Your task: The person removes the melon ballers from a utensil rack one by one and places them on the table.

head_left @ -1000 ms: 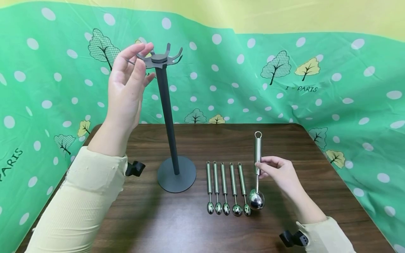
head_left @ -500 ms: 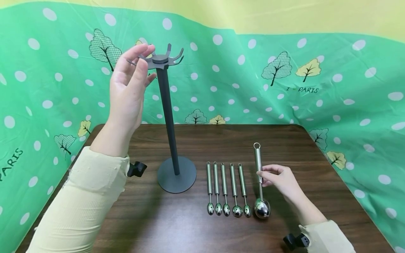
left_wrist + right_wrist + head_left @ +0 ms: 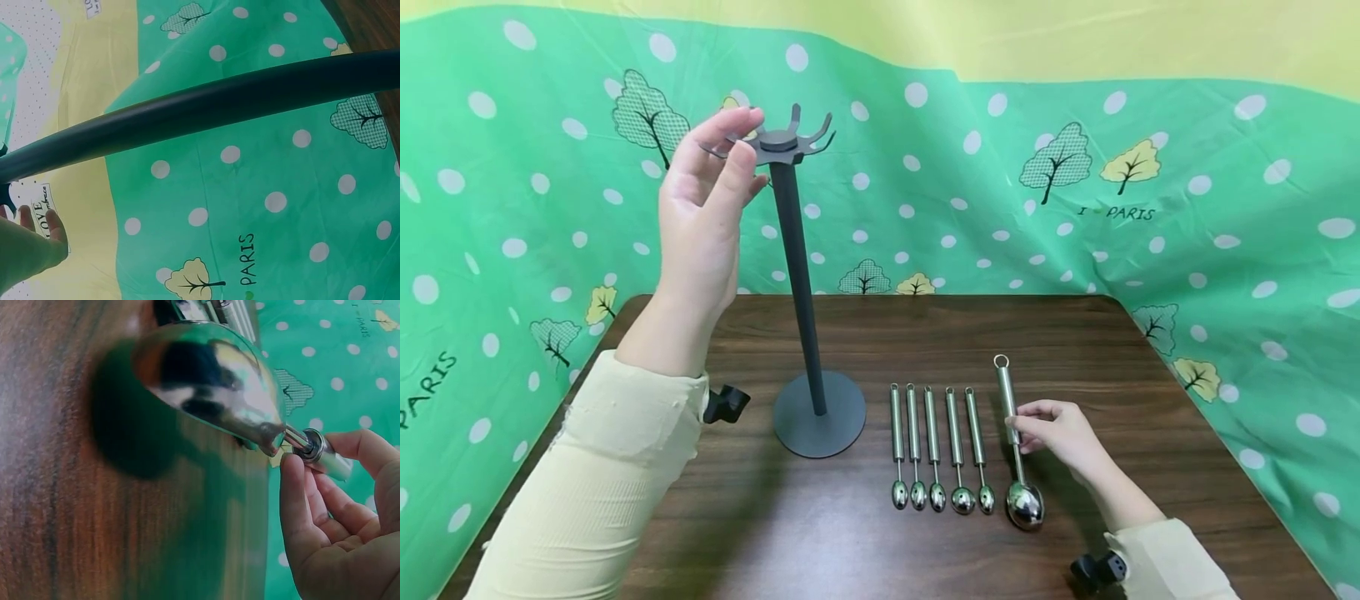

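Nearest the viewer, at about 5 o'clock on the table (image 3: 1120,350), the right hand (image 3: 1060,432) is pinching the handle of the large steel scoop (image 3: 1017,450) between thumb and curled fingers (image 3: 294,500). The scoop is lying along the wood, its bowl toward 6 o'clock and its ring end toward 12 o'clock; the right wrist view is showing the bowl (image 3: 212,381) sitting on or just over the wood, and I cannot tell which. Just beside it, at its 9 o'clock, five small scoops (image 3: 936,446) are lying in a tidy parallel row, bowls toward 6 o'clock, apart from the large one. Further toward 9 o'clock, the grey stand (image 3: 797,275) is standing upright on its round base (image 3: 818,414). Up at about 11 o'clock, the left hand (image 3: 703,221) is hovering raised, fingers relaxed and spread, gripping nothing, its fingertips touching or just beside the empty hooks (image 3: 778,140) at the stand's top. Farthest back, a green dotted cloth (image 3: 1150,183) is hanging behind the table.
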{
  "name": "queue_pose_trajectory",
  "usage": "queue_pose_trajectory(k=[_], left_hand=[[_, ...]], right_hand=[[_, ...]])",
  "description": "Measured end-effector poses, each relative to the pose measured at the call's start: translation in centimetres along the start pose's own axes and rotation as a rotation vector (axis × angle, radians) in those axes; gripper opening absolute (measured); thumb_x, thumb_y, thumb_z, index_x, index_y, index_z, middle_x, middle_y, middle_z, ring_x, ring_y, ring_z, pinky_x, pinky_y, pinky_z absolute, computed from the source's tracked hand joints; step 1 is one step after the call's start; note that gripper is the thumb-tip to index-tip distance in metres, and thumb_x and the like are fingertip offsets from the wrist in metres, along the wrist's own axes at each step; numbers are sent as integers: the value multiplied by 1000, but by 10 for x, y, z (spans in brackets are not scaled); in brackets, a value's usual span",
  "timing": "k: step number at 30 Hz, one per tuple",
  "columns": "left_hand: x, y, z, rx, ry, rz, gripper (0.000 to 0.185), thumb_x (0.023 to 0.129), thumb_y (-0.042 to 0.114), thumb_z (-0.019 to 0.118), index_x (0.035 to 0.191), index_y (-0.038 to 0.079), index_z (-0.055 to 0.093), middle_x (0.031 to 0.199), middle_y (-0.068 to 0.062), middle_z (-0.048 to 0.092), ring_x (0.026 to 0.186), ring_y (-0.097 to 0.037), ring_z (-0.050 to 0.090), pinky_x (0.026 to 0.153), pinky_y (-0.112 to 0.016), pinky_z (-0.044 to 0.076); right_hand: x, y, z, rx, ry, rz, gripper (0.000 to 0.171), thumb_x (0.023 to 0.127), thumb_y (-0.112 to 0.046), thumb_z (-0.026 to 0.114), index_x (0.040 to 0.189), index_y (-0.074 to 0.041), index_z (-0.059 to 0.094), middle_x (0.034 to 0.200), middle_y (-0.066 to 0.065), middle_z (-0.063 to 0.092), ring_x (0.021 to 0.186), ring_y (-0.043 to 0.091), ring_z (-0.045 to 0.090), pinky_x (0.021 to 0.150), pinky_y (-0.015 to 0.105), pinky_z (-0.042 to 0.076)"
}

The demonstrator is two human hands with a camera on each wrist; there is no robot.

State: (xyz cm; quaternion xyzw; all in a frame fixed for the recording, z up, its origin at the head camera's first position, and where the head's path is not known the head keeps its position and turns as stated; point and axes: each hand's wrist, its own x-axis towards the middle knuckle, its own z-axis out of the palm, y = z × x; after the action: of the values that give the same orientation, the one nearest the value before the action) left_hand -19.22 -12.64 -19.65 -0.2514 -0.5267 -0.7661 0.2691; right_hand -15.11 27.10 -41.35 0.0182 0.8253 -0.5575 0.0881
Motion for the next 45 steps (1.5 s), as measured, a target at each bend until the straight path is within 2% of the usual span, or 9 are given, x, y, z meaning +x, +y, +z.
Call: queue_pose_trajectory(k=[3, 6, 13, 17, 28, 38, 45], left_hand=[[0, 1, 1, 13, 5, 0, 43, 83, 35, 80, 119, 15, 67, 127, -5, 61, 112, -17, 51, 99, -38, 40], [-1, 2, 2, 28, 10, 1, 43, 84, 34, 79, 120, 14, 66, 127, -5, 61, 112, -18, 52, 99, -37, 41], [-3, 2, 4, 55, 29, 33, 28, 91, 21, 71, 118, 14, 67, 124, -4, 60, 107, -19, 52, 96, -32, 41], [-4, 2, 6, 62, 42, 41, 26, 91, 15, 68, 117, 14, 68, 123, -4, 60, 110, -20, 51, 99, -30, 41], [-7, 5, 10, 155, 89, 55, 28, 90, 12, 66, 118, 12, 68, 129, -4, 59, 123, -20, 48, 105, -34, 43], [-9, 3, 11, 184, 99, 85, 28, 90, 12, 66, 118, 10, 68, 127, -3, 59, 115, -20, 49, 99, -35, 44], [-9, 3, 11, 183, 92, 86, 28, 90, 11, 65, 118, 10, 67, 128, -4, 59, 116, -21, 49, 100, -36, 44]], right_hand=[[0, 2, 1, -5, -2, 15, 36, 89, -4, 65, 111, 24, 56, 75, 6, 72, 60, 10, 66, 62, 30, 60], [1, 5, 1, -6, -9, 28, 37, 89, -4, 65, 111, 24, 56, 73, 6, 70, 60, 10, 66, 61, 30, 60], [5, 12, 3, -39, -16, 60, 35, 89, -7, 67, 108, 22, 59, 71, 3, 67, 61, 11, 66, 61, 30, 59], [7, 16, 4, -63, -13, 83, 35, 89, -9, 68, 107, 20, 60, 71, 1, 67, 60, 10, 65, 60, 29, 59], [12, 22, 7, -114, -10, 98, 35, 87, -10, 69, 105, 19, 62, 70, 1, 68, 57, 10, 64, 57, 28, 58], [11, 20, 11, -204, 12, 120, 31, 85, -14, 71, 98, 13, 66, 69, 5, 68, 55, 11, 64, 56, 27, 58], [14, 20, 13, -228, 35, 139, 31, 84, -15, 71, 98, 12, 66, 65, 5, 68, 53, 12, 66, 55, 28, 58]])
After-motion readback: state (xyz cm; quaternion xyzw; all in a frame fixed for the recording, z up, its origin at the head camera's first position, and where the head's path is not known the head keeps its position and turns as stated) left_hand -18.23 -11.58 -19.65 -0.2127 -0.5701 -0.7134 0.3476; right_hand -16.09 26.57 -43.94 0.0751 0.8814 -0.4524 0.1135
